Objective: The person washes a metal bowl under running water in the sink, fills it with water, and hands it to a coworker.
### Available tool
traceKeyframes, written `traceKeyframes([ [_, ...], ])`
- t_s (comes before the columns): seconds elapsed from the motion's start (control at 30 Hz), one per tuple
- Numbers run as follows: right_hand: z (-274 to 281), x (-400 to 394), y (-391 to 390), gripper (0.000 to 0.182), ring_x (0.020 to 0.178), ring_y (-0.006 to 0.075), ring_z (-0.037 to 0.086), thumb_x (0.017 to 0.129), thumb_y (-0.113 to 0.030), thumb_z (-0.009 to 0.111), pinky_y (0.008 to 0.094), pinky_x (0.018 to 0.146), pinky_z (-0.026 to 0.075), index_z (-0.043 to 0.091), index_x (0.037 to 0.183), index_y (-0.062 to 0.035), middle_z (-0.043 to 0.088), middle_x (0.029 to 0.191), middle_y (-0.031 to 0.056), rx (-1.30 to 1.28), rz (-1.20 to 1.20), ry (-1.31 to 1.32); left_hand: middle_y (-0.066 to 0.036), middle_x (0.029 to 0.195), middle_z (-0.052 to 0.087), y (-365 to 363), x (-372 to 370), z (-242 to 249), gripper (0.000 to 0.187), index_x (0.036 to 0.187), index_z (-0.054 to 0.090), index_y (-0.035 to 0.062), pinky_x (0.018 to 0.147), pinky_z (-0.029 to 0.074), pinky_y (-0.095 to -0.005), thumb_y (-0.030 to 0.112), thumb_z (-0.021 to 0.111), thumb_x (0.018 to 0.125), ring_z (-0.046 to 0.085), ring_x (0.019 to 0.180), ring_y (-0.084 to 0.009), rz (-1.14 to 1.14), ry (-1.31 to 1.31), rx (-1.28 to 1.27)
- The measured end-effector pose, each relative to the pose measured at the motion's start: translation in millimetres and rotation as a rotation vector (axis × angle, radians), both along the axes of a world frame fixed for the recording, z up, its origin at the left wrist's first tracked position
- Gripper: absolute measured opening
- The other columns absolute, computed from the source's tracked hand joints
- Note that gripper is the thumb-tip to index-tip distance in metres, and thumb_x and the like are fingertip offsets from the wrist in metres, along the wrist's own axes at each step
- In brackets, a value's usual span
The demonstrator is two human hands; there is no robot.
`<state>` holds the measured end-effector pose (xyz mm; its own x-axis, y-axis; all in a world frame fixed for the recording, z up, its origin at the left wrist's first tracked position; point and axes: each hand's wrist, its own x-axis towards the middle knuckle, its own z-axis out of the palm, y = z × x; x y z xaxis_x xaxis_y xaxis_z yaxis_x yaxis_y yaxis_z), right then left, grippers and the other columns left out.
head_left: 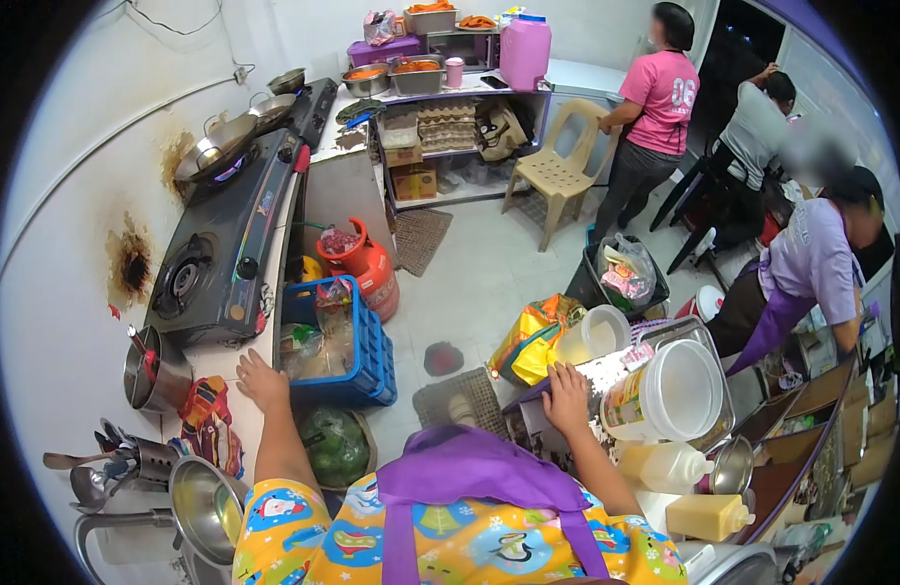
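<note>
The left hand (263,382), its grip spread, rests on the white surface (241,414) by the black gas stove (201,258). A patterned cloth (211,424) and a steel pot (159,375) lie to its left, a blue plastic crate (372,356) just to its right. The right hand (567,398), grip also spread, touches the worn surface (604,372) near a yellow bag (534,343) and a white plastic bucket (684,390).
</note>
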<state>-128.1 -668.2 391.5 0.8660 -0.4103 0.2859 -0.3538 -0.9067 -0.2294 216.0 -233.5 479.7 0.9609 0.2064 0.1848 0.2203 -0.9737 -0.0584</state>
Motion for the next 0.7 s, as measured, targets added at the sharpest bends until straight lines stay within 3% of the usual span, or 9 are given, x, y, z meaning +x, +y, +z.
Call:
traceKeyframes([
  [0.7,1.0,1.4,0.4,0.057,0.132,0.0337,0.039,0.077,-0.016,0.068,0.0498,0.110,0.029,0.050,0.130,-0.0043,0.050,0.134,0.0142,0.018,-0.028,0.041,-0.011,0.144,0.038,-1.4,-0.4,2.4,0.084,0.142,0.036,0.0119,0.108,0.034,-0.0506,0.025,0.079,0.071,0.036,0.135,-0.0310,0.000,-0.004,-0.004],
])
